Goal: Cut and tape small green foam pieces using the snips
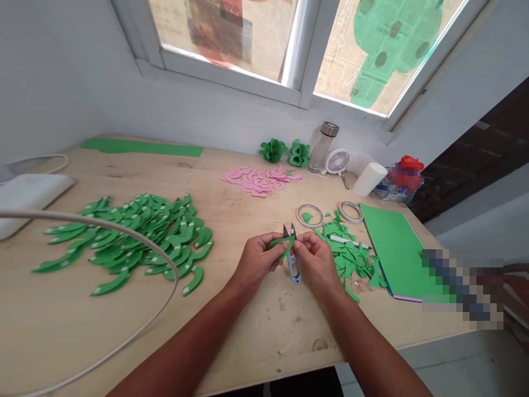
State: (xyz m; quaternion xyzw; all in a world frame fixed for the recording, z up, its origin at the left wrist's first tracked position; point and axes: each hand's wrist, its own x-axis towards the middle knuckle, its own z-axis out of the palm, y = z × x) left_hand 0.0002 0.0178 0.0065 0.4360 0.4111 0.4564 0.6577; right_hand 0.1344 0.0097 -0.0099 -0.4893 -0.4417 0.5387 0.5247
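Observation:
My left hand (262, 258) is closed on a folded green paper piece (285, 247), pinching it between thumb and fingers. At the tip of that piece is my right hand (313, 253), with thumb and forefinger pressed together on its edge. Blue thread snips (295, 269) lie between and beneath my hands, dark blades spread and pointing away from me; a small white bit shows by the blades. To the left is a heap of curved green paper pieces (144, 237), many with white tape squares. Green paper scraps (355, 262) are scattered just right of my right hand.
Two tape rolls (309, 216) and a white pen (349, 241) lie by the scraps. Green sheets (397, 248) are stacked at right. Pink cutouts (262, 181), green paper balls (273, 150), a bottle (322, 146) and a fan (336, 161) stand behind. A cable (165, 259) arcs across the left.

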